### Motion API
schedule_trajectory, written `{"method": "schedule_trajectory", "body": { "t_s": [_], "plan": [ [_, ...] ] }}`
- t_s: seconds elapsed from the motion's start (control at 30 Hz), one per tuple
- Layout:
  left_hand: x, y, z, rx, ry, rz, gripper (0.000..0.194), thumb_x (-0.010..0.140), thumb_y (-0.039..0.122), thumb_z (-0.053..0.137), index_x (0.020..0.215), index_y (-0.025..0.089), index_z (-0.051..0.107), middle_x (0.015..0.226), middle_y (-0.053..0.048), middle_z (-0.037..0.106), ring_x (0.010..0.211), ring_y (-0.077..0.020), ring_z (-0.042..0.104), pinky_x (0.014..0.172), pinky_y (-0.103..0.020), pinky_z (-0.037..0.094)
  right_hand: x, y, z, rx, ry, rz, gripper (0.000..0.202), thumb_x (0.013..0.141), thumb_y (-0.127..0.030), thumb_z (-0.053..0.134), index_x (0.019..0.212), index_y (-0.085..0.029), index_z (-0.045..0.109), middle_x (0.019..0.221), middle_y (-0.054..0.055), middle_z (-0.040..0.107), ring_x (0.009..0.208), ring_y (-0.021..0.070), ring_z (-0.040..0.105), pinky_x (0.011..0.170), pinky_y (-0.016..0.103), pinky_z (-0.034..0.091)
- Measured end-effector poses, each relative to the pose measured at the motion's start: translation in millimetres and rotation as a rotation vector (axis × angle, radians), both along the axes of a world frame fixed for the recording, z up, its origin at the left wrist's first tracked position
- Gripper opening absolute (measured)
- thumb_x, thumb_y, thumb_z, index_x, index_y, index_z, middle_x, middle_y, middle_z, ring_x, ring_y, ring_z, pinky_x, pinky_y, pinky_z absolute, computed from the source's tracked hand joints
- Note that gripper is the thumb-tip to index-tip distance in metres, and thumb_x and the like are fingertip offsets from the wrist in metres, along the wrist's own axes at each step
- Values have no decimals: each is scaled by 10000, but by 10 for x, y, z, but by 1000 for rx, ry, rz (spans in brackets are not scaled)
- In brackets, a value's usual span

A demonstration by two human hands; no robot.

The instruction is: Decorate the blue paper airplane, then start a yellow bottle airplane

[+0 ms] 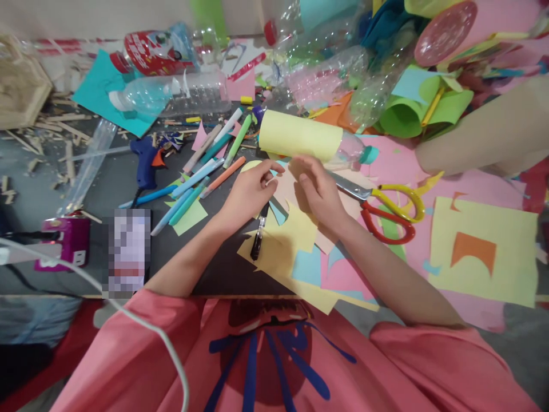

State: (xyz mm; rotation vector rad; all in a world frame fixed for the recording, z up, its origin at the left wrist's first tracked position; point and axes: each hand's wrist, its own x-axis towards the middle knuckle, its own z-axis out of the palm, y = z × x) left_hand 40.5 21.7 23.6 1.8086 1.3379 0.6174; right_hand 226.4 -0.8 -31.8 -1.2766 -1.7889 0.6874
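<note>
My left hand (253,189) hovers over the paper scraps at the centre, its fingers curled and thumb near the index finger; whether anything small is between them is too small to tell. Facing it, my right hand (317,186) has loosely curved fingers, apart, with nothing seen in it. Just beyond both lies a bottle wrapped in pale yellow paper (300,136), with a teal cap. A black pen (258,234) rests below my left hand on yellow paper (283,246). Scissors with yellow and red handles (364,197) lie right beside my right hand.
Several markers (223,177), a blue glue gun (144,163) and a phone (128,252) are on the left. A purple box (64,243) stands at far left. Plastic bottles (171,94) line the back. Pink paper (412,246) and a cardboard tube (484,129) lie right.
</note>
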Motion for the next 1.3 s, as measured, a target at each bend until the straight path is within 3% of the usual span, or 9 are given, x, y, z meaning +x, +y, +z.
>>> {"method": "schedule_trajectory", "body": {
  "t_s": [0.23, 0.43, 0.6, 0.77, 0.9, 0.97, 1.1, 1.2, 1.3],
  "plan": [
    [-292, 45, 26, 88, -24, 88, 212, 798, 109, 539, 923, 206, 681, 718, 17, 595, 642, -136, 543, 631, -271, 455, 63, 78, -10, 9, 72, -19, 395, 1057, -473, 328, 1291, -259, 564, 1329, 99, 670, 1263, 239, 633, 1101, 473, 507],
    [-635, 68, 1, 179, 54, 285, 210, 877, 162, 491, 977, 248, 654, 872, -12, 738, 821, -163, 690, 767, -300, 547, 80, 88, -19, 13, 31, -44, 456, 1039, -566, 315, 1262, -271, 582, 1302, 100, 682, 1251, 251, 640, 1072, 458, 522],
    [-523, 58, 4, -62, 2, 263, 172, 935, 286, 478, 1016, 210, 610, 920, -52, 742, 722, -154, 657, 678, -294, 513, 78, 82, -1, -22, -19, -13, 498, 1051, -551, 256, 1344, -276, 549, 1379, 112, 643, 1314, 267, 598, 1096, 483, 489],
    [-332, 46, 31, -55, 215, 188, 302, 842, 266, 623, 1133, 192, 584, 742, 23, 650, 680, -154, 587, 690, -297, 457, 56, 81, 35, -69, 49, -47, 578, 1007, -664, 275, 1296, -273, 589, 1353, 101, 666, 1317, 268, 598, 1131, 504, 458],
    [-325, 95, 22, -58, 53, 140, 323, 800, 131, 595, 1117, 191, 599, 587, 92, 508, 607, -115, 514, 733, -281, 477, 63, 88, 56, -79, 61, -44, 606, 994, -685, 285, 1289, -258, 598, 1349, 114, 671, 1311, 272, 603, 1141, 509, 451],
    [-404, 148, 24, 14, -12, 143, 301, 788, 104, 594, 1069, 203, 632, 583, 91, 511, 594, -105, 510, 729, -275, 487, 73, 94, 58, -74, 65, -47, 614, 993, -689, 278, 1299, -258, 591, 1362, 117, 664, 1322, 272, 595, 1151, 515, 441],
    [-722, 238, 100, 203, -50, 328, 272, 711, 71, 655, 933, 220, 700, 612, 71, 587, 566, -98, 521, 586, -271, 422, 73, 95, 63, -78, 66, -51, 604, 992, -691, 276, 1298, -271, 583, 1374, 97, 657, 1329, 262, 588, 1151, 519, 446],
    [-938, 214, 217, 230, -99, 360, 219, 746, 223, 720, 955, 288, 730, 709, 47, 672, 647, -132, 594, 628, -319, 444, 53, 84, 76, -86, 78, -51, 549, 1000, -657, 315, 1267, -269, 596, 1343, 89, 675, 1260, 255, 631, 1103, 508, 494],
    [-1001, 160, 300, 273, -256, 446, 103, 722, 294, 734, 817, 330, 747, 709, 42, 693, 600, -140, 572, 574, -335, 417, 40, 76, 91, -90, 82, -47, 435, 1005, -574, 394, 1215, -269, 623, 1287, 86, 703, 1194, 256, 662, 1068, 500, 516]
  ]
}}
